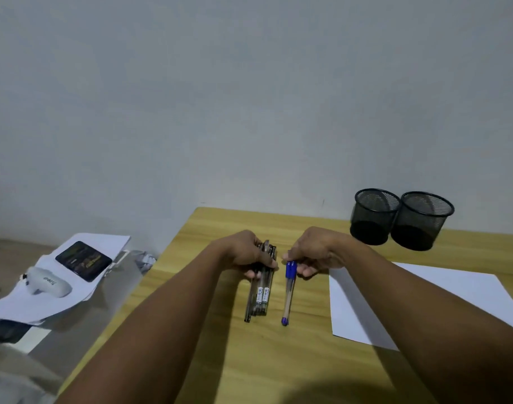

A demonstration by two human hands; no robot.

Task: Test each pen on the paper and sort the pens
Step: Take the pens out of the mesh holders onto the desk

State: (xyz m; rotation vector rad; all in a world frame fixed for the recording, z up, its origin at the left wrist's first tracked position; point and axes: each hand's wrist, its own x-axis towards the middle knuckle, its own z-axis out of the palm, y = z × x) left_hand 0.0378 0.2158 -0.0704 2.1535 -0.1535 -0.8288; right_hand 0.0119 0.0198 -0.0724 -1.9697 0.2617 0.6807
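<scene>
Near the centre of the frame, just below the middle, the left hand [243,255] is closed around the upper ends of a bundle of black pens [259,290], whose lower ends point toward the bottom of the frame over the wooden table [267,360]. Just to its right, the right hand [313,255] pinches a capped blue pen [288,290] by its cap end, the barrel hanging down apart from the bundle. The sheet of white paper [441,295] lies at the right, partly under the right forearm. Two black mesh pen cups [401,218] stand touching each other at the upper right, and both look empty.

The bundle is the likeliest trouble: gripped at one end only, a pen could slide out and roll off the table's left edge toward the clutter at the lower left. The forearm resting over the paper may drag or crease it during the scribble. With two identical cups side by side, a tested pen could easily go into the wrong one.
</scene>
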